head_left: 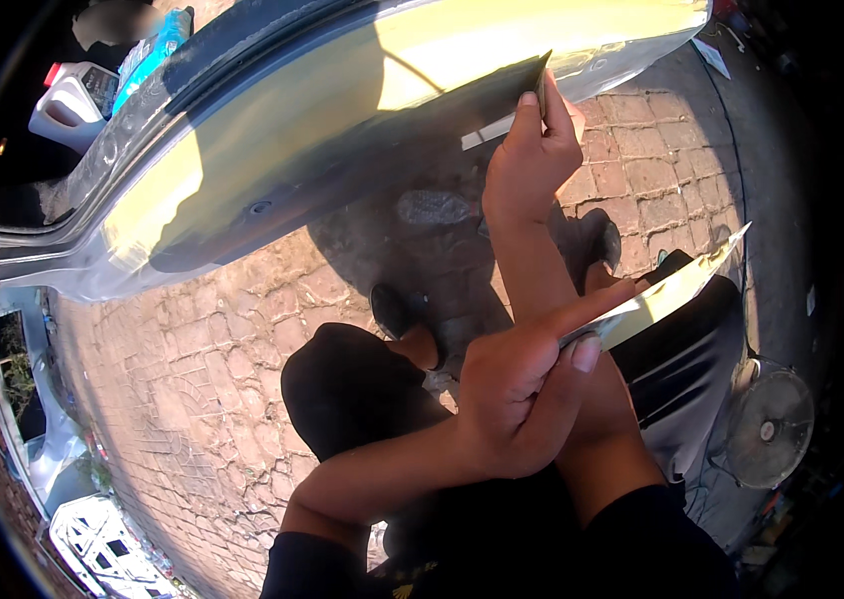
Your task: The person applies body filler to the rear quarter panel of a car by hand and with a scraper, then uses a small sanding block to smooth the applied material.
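My right hand [534, 150] is closed on a thin dark spreader [492, 88], pinched between thumb and fingers. The spreader's flat edge lies against or just over a car body panel [292, 120] coated in pale yellow putty; I cannot tell if it touches. Nearer to me, my left hand [527, 389] grips a flat board [666, 304] smeared with the same yellow putty, thumb on top. My left hand crosses over my right forearm and hides part of it. Shadow covers the panel's lower part.
At the upper left stand a white jug [70, 110] with a red cap and a blue bag [152, 55]. A clear plastic bottle [434, 208] lies under the panel on brick paving [202, 369]. A round fan [769, 429] stands at right; a white metal frame [107, 549] lies lower left.
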`<state>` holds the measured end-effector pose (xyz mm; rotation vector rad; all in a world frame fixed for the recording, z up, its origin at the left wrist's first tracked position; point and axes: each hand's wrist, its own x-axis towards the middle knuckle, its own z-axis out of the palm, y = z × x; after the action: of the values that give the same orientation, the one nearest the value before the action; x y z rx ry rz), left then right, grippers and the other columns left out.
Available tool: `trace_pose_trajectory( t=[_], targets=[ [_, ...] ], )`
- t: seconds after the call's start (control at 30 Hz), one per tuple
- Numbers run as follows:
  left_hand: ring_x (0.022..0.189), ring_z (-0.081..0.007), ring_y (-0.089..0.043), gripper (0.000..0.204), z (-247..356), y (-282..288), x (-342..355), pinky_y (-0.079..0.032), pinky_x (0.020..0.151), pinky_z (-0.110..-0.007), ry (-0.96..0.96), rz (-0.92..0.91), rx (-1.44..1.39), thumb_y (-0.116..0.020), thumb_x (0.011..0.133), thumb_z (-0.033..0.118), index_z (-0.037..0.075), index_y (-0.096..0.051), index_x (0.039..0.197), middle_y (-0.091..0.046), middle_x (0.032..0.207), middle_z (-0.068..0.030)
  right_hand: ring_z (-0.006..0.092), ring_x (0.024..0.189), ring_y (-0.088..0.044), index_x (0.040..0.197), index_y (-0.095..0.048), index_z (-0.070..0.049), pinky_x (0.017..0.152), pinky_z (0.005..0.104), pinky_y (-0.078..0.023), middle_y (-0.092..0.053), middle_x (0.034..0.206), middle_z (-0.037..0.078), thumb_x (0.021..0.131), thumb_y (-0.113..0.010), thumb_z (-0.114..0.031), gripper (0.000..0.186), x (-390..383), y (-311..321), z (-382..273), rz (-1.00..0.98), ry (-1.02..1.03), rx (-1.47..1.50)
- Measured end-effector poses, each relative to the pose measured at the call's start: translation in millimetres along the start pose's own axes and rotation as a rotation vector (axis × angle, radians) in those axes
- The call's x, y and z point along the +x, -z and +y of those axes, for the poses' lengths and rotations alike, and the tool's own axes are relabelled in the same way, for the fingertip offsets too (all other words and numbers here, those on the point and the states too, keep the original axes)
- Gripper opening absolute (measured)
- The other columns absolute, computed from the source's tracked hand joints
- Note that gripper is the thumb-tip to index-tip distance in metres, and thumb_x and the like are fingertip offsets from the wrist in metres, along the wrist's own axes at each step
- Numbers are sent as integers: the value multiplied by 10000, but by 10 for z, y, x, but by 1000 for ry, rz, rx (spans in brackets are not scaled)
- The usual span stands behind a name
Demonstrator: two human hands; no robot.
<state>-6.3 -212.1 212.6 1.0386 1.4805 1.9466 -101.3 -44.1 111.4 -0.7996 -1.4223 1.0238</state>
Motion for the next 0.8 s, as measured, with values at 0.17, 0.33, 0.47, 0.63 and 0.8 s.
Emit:
trace_pose_trajectory(
  t=[0.17,0.33,0.47,0.63,0.8],
  targets=[
    [675,-50,-575,394,93,145,-59,-473,663,-210,15,5,-31,-510,1077,38,-78,-609,1440,-758,1009,-105,174,1060,-617,1414,-664,31,931,304,-517,-574,1245,130,1028,-620,-4,390,-865,-323,-203,-100,-19,51],
    [650,-58,-588,404,87,200,-113,-474,627,-213,31,2,62,-529,1062,1,-48,-610,1455,-786,1074,-128,257,1068,-642,1353,-694,30,927,325,-512,-626,1206,149,997,-630,34,362,-1651,-424,-497,-378,135,237],
    [633,-50,-565,373,21,158,-81,-465,614,-212,-70,132,57,-533,1073,23,-51,-637,1424,-772,978,-125,222,1052,-669,1326,-715,4,923,323,-519,-661,1201,137,1031,-599,-12,318,-1167,6,-359,-412,44,139],
    [668,-62,-620,352,26,90,-91,-504,647,-230,-43,98,-13,-537,1085,53,-51,-648,1403,-771,937,-115,137,1044,-678,1363,-669,51,948,291,-547,-731,1199,90,1090,-540,-64,323,232,549,237,6,-77,182],
    [645,-52,-596,359,1,14,-74,-505,647,-231,-33,83,-18,-532,1093,59,-55,-637,1416,-748,856,-68,178,1153,-656,1344,-698,36,1007,311,-524,-631,1294,80,1065,-547,-36,326,681,530,374,-18,-169,364]
  ],
)
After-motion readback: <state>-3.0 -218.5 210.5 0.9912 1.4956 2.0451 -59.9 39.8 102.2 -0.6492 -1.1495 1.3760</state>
